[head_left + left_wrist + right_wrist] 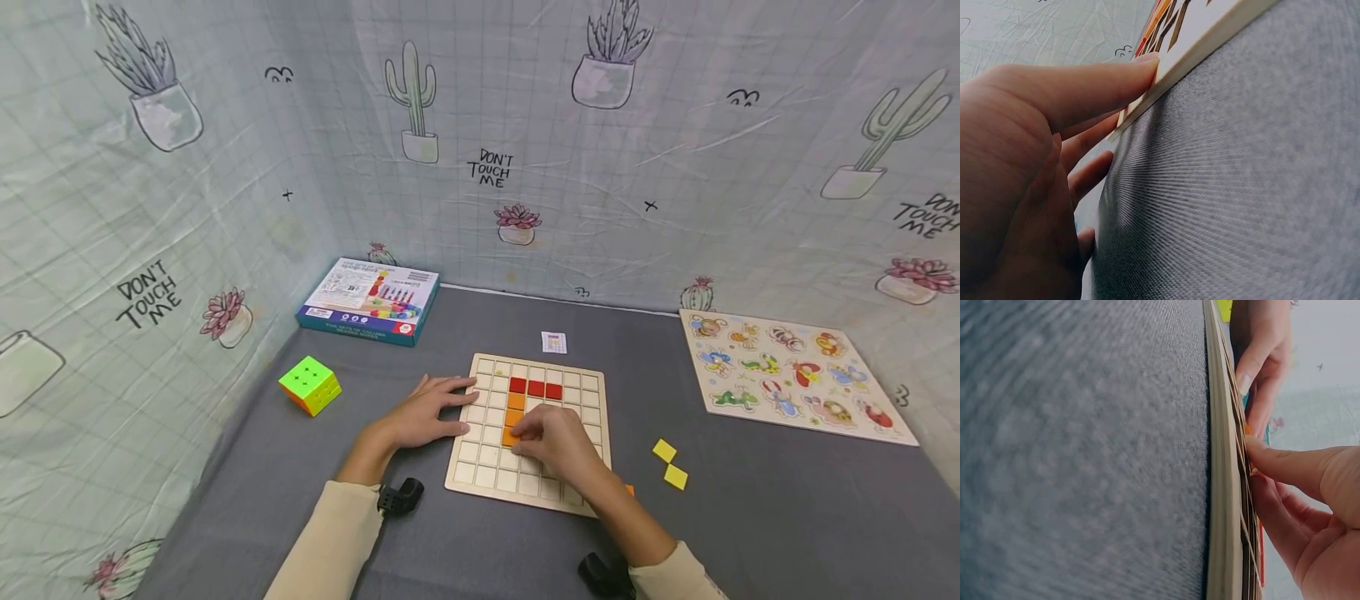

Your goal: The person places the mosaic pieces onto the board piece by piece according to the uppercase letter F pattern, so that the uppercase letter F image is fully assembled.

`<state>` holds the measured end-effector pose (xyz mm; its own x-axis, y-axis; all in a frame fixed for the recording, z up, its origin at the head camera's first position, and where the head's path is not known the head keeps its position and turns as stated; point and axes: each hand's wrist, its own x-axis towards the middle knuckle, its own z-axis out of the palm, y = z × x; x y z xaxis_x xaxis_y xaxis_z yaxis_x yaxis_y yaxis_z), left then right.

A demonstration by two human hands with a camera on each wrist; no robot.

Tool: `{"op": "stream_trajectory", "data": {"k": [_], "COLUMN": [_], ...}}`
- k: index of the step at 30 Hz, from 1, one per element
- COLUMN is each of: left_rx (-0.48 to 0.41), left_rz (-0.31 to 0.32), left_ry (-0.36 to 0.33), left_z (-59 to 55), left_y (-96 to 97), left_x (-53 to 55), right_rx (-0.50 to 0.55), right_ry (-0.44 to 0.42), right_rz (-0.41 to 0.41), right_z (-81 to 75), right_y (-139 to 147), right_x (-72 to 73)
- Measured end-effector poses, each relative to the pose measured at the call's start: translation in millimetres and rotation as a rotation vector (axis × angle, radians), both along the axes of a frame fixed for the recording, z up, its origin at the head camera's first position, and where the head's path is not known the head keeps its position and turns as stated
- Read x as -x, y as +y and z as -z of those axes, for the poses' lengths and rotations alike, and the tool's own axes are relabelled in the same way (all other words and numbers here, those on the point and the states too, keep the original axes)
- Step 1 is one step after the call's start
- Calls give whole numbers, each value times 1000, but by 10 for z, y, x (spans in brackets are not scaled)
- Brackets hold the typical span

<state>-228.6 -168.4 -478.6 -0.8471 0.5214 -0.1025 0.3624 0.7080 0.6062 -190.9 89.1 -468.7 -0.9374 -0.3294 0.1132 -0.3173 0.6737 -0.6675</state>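
A wooden grid board point(465, 475) lies on the grey cloth, with three red square tiles point(536, 388) in a row and a column of orange tiles point(515, 402) below the leftmost red one. My right hand point(558, 442) pinches an orange tile point(509, 437) at the lower end of that column; the right wrist view has its thumb and fingertips low over the grid. Along the board's left edge my left hand point(427, 414) rests with fingers spread. In the left wrist view its thumb point(1104, 87) presses on the board's rim.
Two yellow tiles point(676, 477) lie right of the board, and an orange piece point(630, 490) peeks out beside my right forearm. A small printed card point(554, 342) sits behind the board. Farther out are a puzzle cube point(310, 386), a game box point(367, 300) and an insect puzzle board point(795, 375).
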Motion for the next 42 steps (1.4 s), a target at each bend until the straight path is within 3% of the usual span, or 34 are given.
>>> {"op": "stream_trajectory", "data": {"k": [11, 17, 24, 30, 42], "left_rx": [-23, -11, -9, -37, -39], "left_rz": [6, 12, 6, 9, 15], "left_ry": [-10, 2, -7, -3, 17], "left_z": [-2, 6, -4, -13, 13], "left_y": [-3, -4, -2, -16, -7], "left_x": [-4, 13, 1, -1, -13], "right_rx": [-11, -17, 26, -41, -139], "right_ry": [-16, -77, -82, -66, -77], "right_rz": [-1, -41, -57, -22, 32], "right_z": [-9, -52, -192, -287, -188], "right_y": [-4, 87, 414, 749, 1251], "right_x": [-2, 21, -38, -167, -410]}}
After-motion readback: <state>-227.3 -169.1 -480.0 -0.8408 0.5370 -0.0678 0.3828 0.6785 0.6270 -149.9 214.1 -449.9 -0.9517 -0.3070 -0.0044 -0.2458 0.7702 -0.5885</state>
